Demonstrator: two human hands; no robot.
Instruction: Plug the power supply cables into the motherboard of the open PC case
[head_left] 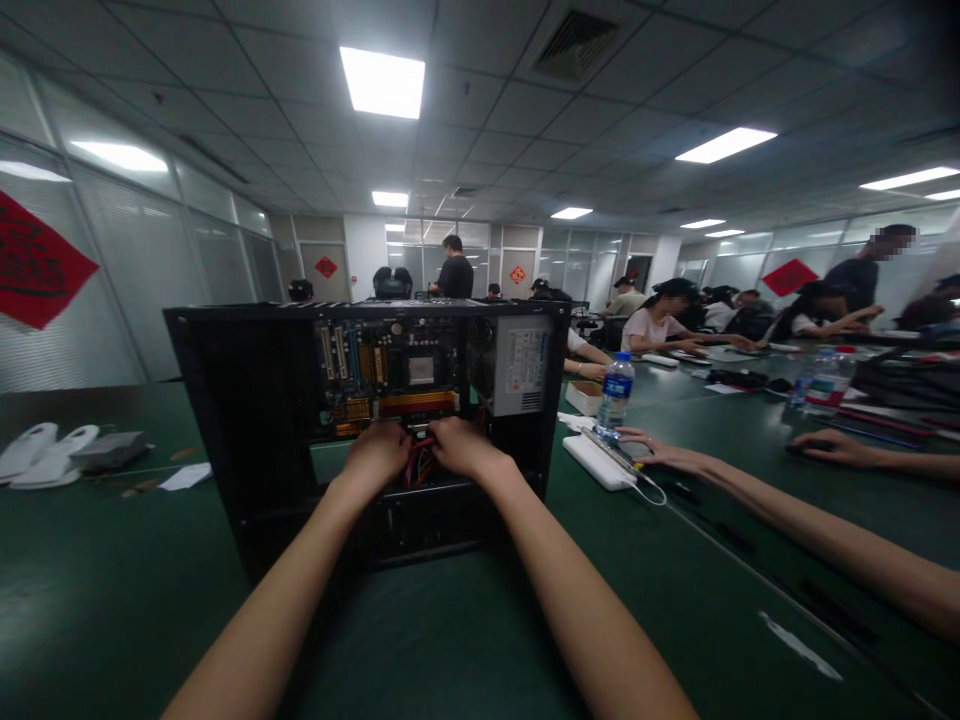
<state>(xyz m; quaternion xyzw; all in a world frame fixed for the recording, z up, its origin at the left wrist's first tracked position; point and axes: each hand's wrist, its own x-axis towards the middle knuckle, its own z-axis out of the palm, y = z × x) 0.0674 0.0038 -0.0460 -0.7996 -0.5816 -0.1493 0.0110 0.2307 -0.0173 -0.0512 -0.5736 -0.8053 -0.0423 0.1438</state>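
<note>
A black computer case (365, 312) stands on the green table with its near side off. Inside it I see a motherboard (442, 345) with a square metal processor top, orange-red memory slots, and a silver power supply (517, 365) at the upper right. Both hands reach into the lower middle of the case. My right hand (466, 447) is closed, its fingertips on a bundle of thin red and dark cables (424, 462). Close beside it, my left hand (381, 450) is curled shut below the memory slots. Its fingertips are mostly hidden, so what it holds cannot be made out.
Right of the case are a water bottle (616, 390), a small box (583, 397) and a white power bank (600, 462) with a cable. A co-worker's arm (720, 475) rests nearby. White slippers (49, 453) and a grey block (110, 451) lie left. Several people sit behind.
</note>
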